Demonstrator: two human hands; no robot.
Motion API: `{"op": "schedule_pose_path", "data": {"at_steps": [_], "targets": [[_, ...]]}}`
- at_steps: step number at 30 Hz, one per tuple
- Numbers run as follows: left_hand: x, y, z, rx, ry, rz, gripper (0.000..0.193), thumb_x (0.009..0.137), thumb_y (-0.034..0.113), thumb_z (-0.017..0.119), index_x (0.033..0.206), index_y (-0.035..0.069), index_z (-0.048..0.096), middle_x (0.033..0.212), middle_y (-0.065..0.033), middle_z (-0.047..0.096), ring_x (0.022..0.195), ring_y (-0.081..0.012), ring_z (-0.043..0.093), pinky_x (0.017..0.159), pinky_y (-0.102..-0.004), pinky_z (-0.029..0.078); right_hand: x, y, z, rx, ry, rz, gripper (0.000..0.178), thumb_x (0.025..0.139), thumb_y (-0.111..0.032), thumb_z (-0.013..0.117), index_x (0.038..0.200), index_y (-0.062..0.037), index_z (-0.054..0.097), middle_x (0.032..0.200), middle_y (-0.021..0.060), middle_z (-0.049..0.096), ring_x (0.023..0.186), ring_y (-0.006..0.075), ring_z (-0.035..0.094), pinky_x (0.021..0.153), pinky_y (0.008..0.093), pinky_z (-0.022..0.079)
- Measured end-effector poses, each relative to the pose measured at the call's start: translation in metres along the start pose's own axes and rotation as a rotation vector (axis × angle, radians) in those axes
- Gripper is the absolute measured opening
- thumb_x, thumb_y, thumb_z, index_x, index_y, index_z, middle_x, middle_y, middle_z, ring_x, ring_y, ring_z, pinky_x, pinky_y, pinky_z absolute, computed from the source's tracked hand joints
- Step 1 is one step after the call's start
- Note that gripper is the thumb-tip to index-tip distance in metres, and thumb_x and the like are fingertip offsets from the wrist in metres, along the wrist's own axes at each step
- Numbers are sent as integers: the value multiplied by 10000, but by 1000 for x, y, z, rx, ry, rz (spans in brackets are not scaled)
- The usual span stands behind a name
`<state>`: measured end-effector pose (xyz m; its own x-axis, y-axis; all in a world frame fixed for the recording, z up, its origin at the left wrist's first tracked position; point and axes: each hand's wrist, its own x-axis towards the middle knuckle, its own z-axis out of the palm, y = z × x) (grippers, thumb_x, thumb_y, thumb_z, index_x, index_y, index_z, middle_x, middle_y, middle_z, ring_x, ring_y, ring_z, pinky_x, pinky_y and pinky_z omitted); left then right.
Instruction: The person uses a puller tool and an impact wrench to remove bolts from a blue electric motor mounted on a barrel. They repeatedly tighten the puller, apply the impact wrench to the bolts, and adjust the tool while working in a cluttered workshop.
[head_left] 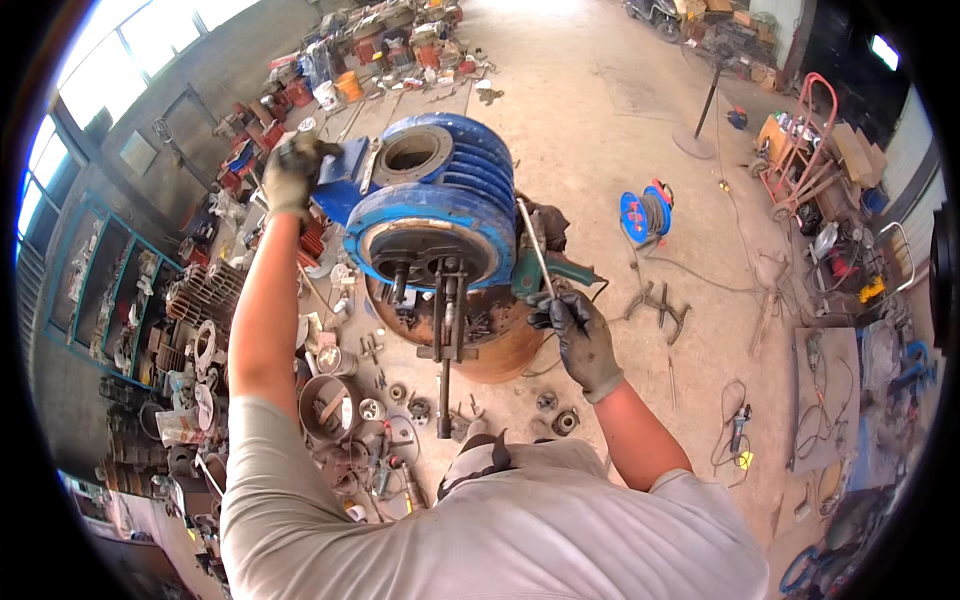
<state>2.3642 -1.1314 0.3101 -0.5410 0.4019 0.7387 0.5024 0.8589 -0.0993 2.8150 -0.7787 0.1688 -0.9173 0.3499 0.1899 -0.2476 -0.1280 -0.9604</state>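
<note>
In front of me a blue finned gear housing [470,190] rests on a rusty round drum [500,355]. A dark puller with a long screw [446,340] projects from the housing's open near face. My left hand [290,175], gloved, is closed at the housing's left corner; whatever is in its fingers is hidden. On the housing's top, a wrench [370,168] lies beside the round opening. My right hand [580,345], in a dark-coated glove, grips the lower end of a slim metal rod [535,245], which slants up along the housing's right side. Behind the rod sits a green power tool [560,270].
Metal parts, rings and a large open cylinder [328,408] crowd the floor at left. To the right are a blue cable reel [646,215], a dark metal stand [660,308] and trailing cables. A red hand truck [805,140] stands farther right.
</note>
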Motion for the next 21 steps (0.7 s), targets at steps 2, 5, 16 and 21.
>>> {"op": "schedule_pose_path", "data": {"at_steps": [2,5,16,21], "targets": [[-22,-10,-44,133,279,-3,311,1043,245,589,1309,100,664,1174,-113,739,1078,-283,697,924,-397,566,15,-20,-1,5,-54,-81,281,1126,-239,563,1207,15,649,1132,117,733,960,188,709,906,351,578],[-69,69,-140,-784,323,-238,266,1060,249,581,1245,78,666,1108,-63,705,992,-177,667,868,-330,565,24,-50,12,-3,-82,-127,291,1116,-243,587,1240,12,651,1122,101,733,896,170,692,852,328,565],[-235,195,-298,-352,199,-138,483,1020,34,570,1497,-25,523,1289,-229,682,1206,-429,658,1023,-485,530,-5,-104,230,-249,-772,-475,345,1008,-176,647,1319,-29,669,1263,220,694,1201,385,640,1058,434,483],[-304,153,-344,-203,252,-266,421,1008,44,620,1427,14,594,1113,-195,712,964,-363,705,828,-446,572,-28,-109,284,-483,-956,-743,494,1065,-317,599,1432,14,587,1478,255,587,1371,425,564,1178,459,432]]}}
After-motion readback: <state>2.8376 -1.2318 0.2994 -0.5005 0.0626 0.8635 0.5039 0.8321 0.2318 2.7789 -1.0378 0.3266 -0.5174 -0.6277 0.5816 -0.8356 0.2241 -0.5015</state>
